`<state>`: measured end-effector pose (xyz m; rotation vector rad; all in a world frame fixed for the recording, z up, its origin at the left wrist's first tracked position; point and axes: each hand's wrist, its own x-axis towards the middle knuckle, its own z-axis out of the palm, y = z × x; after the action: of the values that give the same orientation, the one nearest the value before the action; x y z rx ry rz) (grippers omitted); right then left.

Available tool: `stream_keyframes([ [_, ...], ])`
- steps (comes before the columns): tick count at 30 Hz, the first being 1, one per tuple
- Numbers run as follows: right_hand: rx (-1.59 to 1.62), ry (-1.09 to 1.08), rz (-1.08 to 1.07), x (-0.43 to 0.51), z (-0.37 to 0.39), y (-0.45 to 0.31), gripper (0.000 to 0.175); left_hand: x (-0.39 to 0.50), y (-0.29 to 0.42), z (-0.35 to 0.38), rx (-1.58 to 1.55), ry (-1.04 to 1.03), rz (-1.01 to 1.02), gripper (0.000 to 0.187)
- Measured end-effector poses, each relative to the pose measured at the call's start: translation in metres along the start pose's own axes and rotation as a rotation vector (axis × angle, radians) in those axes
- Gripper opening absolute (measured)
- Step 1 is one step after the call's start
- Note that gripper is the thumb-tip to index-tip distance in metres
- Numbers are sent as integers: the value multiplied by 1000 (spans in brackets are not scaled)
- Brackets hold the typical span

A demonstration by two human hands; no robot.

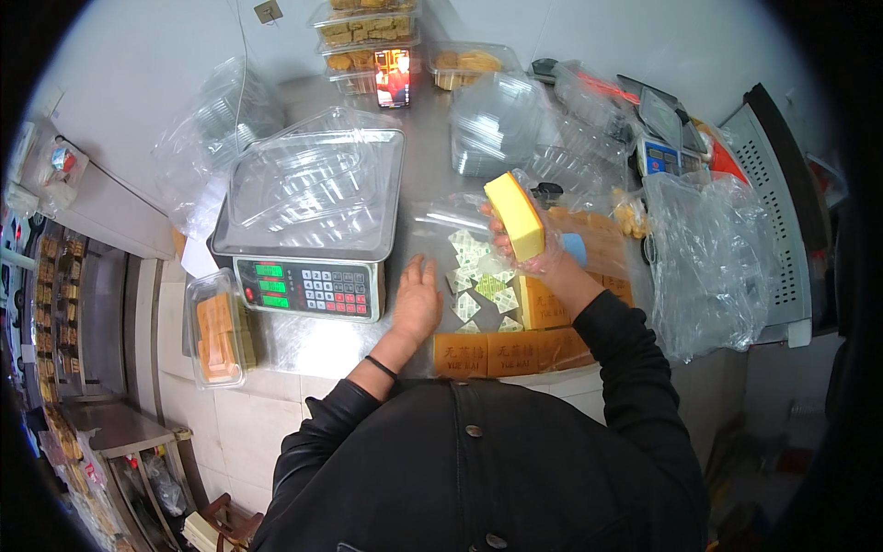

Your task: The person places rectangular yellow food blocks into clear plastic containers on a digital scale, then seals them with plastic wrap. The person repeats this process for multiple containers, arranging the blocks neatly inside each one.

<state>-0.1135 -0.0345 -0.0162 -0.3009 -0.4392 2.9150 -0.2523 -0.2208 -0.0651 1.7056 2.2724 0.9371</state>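
My right hand, in a clear plastic glove, grips a yellow sponge cake block with a brown top, held tilted above the table. Beneath and left of it lie several small green-and-white printed sachets. My left hand is bare and empty, palm down beside the digital scale, fingers slightly apart. A clear plastic tray rests on the scale's pan. Brown-topped cakes stamped with writing line the near table edge. More cakes under plastic film lie past my right hand, which partly hides them.
A clear box of cakes sits at the near left edge. Stacked clear containers, a lit phone and filled pastry boxes stand at the back. Crumpled plastic bags and a second scale occupy the right.
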Motion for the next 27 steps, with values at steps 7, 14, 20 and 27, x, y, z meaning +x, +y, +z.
stream_keyframes([
  [7, 94, -33, -149, 8, 26, 33, 50, 31, 55, -44, -656, 119, 54, 21],
  [14, 69, 49, -203, 23, 23, 44, 48, 41, 68, -56, -782, 35, 11, 49],
  [20, 72, 8, -130, 24, 2, 45, 39, 40, 59, -50, -851, -10, -32, 53],
  [27, 12, -11, -143, 18, 21, 48, 24, 39, 62, -55, -859, 3, 21, 52],
])
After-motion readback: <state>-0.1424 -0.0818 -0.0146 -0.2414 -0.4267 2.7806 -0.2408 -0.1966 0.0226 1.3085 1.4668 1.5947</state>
